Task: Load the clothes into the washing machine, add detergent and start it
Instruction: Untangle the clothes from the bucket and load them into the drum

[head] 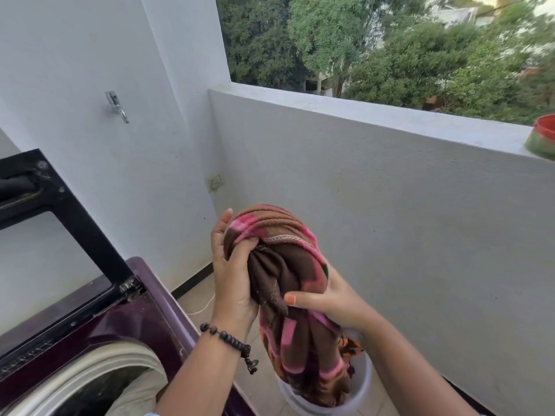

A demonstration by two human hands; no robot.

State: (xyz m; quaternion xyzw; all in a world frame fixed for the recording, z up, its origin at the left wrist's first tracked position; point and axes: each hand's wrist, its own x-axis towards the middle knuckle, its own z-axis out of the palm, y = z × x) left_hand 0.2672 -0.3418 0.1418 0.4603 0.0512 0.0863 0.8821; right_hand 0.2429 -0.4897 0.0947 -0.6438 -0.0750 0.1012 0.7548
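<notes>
clearly both hands are bunching a brown and pink blanket (288, 283) into a bundle so it lifts out of the white bucket (362, 388) in one piece. the left hand (232, 274) clamps its upper folds, thumb dug into the cloth, wrist bent; the right hand (327, 298) cups it from the other side, fingers wrapped. the washing machine (99, 340) stands open at left, pale cloth already in the drum.
</notes>
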